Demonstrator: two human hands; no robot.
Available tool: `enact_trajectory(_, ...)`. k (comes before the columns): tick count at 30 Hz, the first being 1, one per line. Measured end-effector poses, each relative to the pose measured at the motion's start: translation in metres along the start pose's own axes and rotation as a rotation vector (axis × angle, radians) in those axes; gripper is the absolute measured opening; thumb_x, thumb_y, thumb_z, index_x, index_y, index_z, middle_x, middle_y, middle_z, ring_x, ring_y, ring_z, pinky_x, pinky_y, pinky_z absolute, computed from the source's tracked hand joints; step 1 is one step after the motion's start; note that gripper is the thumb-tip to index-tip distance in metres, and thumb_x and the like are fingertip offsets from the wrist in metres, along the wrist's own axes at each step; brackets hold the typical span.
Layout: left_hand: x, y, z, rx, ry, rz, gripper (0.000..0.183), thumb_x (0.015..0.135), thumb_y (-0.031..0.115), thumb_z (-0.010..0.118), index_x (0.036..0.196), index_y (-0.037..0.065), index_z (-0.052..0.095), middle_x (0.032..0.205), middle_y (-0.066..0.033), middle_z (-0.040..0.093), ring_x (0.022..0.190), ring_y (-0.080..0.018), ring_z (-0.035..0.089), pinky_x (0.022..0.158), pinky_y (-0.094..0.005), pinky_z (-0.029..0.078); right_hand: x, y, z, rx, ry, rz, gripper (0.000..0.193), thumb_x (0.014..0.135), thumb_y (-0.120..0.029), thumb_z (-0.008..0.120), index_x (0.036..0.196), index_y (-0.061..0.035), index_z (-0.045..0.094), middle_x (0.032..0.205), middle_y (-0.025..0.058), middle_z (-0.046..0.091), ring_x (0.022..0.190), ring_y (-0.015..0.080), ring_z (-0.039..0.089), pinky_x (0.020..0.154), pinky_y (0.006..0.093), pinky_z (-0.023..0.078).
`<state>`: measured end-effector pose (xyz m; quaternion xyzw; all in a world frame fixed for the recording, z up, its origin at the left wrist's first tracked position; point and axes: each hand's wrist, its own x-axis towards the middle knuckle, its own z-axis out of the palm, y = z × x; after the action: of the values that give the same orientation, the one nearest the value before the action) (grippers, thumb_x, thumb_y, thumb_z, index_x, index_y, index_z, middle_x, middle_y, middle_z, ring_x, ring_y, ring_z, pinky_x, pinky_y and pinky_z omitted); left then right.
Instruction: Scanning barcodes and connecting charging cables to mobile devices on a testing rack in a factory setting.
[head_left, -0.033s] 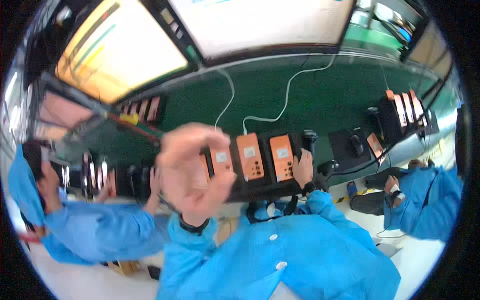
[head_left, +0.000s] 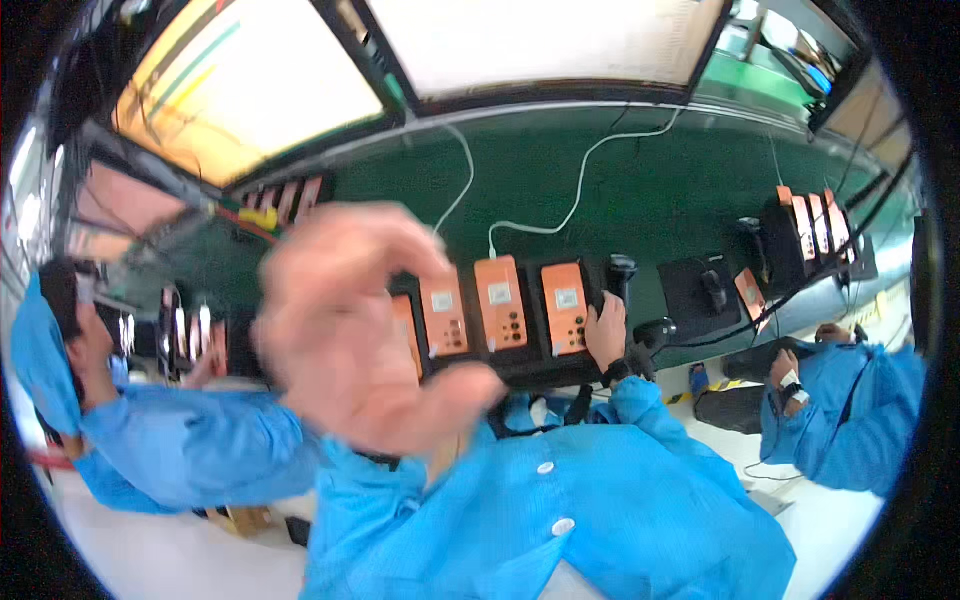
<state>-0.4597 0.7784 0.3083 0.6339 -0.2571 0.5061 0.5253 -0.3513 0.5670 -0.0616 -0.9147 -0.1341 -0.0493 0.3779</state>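
Observation:
My left hand (head_left: 345,330) is raised close to the camera, blurred, its thumb and fingers curved apart with nothing seen between them. Low on the right, my right hand (head_left: 606,332) rests its fingertips on the right edge of an orange phone (head_left: 566,312) lying back up. Beside that lie another orange phone (head_left: 500,300) and a third (head_left: 443,310), each with a white label and dark lenses. Farther left, one more orange phone (head_left: 404,325) is partly hidden by my left hand. They lie in a row on a black holder (head_left: 535,365).
White cables (head_left: 572,195) run over the green bench top (head_left: 530,150) to the phones. Monitors (head_left: 540,50) stand behind. To the right are black scanners (head_left: 622,270), a mouse (head_left: 713,290) and a rack of phones (head_left: 800,225). Co-workers in blue (head_left: 840,420) sit on both sides.
My left hand has come nearer the camera and moved left, looking larger and uncovering more of the left phones. My right hand stays at the right phone's edge. The view has shifted slightly.

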Motion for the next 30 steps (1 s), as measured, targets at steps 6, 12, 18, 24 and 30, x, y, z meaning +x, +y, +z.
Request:
enact_trajectory(6,-0.008,0.029,0.007,-0.076,-0.035,-0.003,0.048,0.078,0.019,0.074,0.114,-0.004,0.052,0.103,-0.0176,0.058,0.089,-0.0252,0.058,0.08,-0.0327,0.046,-0.001,-0.006,0.0,-0.029,-0.058,0.01,0.042,0.088,-0.014,0.057,0.123,0.0054,0.046,0.12,0.0247,0.049,0.114,0.0415,0.045,0.098,0.0461,0.039)
enact_trajectory(12,-0.009,0.017,0.0,-0.057,-0.035,-0.024,0.048,0.078,0.018,0.074,0.115,-0.004,0.052,0.104,-0.0175,0.057,0.091,-0.0256,0.057,0.082,-0.0334,0.046,0.002,-0.001,0.01,0.037,-0.01,-0.074,0.043,0.085,-0.012,0.058,0.122,0.0063,0.046,0.118,0.0276,0.05,0.112,0.0445,0.046,0.098,0.0471,0.039)
enact_trajectory(18,-0.002,0.006,0.003,-0.088,-0.09,0.001,0.048,0.077,0.018,0.074,0.115,-0.004,0.052,0.106,-0.0175,0.057,0.093,-0.0261,0.056,0.084,-0.0342,0.045,-0.004,-0.006,0.001,0.047,-0.046,0.032,0.045,0.086,-0.017,0.057,0.123,0.0063,0.045,0.121,0.0276,0.048,0.113,0.0448,0.044,0.097,0.0472,0.038)
enact_trajectory(24,-0.006,0.008,-0.002,-0.076,-0.11,0.03,0.049,0.077,0.017,0.073,0.115,-0.003,0.051,0.107,-0.0175,0.056,0.095,-0.0265,0.056,0.085,-0.0349,0.044,-0.005,-0.011,-0.007,0.033,-0.072,0.023,0.044,0.083,-0.011,0.057,0.12,0.0093,0.046,0.118,0.032,0.048,0.112,0.047,0.045,0.099,0.0487,0.035)
enact_trajectory(30,-0.008,0.009,-0.01,0.007,-0.101,-0.01,0.049,0.076,0.016,0.073,0.115,-0.003,0.051,0.109,-0.0174,0.056,0.097,-0.0269,0.055,0.087,-0.0356,0.043,-0.007,-0.009,-0.002,0.101,-0.091,0.021,0.043,0.086,-0.01,0.056,0.124,0.0087,0.043,0.121,0.029,0.046,0.114,0.0451,0.044,0.099,0.046,0.037)
